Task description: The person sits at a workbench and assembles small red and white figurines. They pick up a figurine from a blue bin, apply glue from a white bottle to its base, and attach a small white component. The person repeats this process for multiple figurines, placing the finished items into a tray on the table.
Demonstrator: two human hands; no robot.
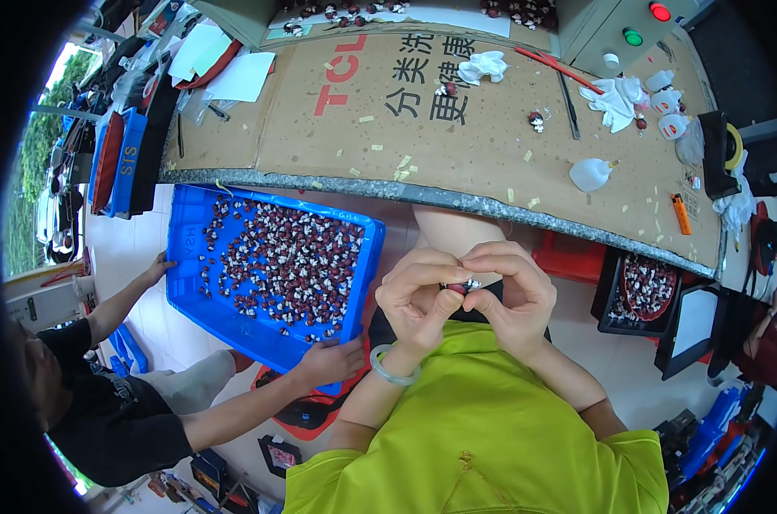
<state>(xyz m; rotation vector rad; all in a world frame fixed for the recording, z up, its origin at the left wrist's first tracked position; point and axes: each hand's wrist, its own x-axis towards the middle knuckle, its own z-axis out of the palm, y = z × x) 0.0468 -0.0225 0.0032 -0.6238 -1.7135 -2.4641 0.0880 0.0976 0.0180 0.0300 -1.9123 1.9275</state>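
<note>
Head view: left hand [416,295] & right hand [510,287] both pinch one small red-white part [462,287] near chest, fingertips steadying it. Co-worker's hands hold blue tray [191,291] at left.

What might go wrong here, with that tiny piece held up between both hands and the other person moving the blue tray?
The small red piece is pinched only by fingertips of the left hand and right hand, off the table; it may slip and drop onto the lap or floor.

The blue tray hangs off the table in a co-worker's hands; if tilted, its loose pieces may slide or spill.
</note>
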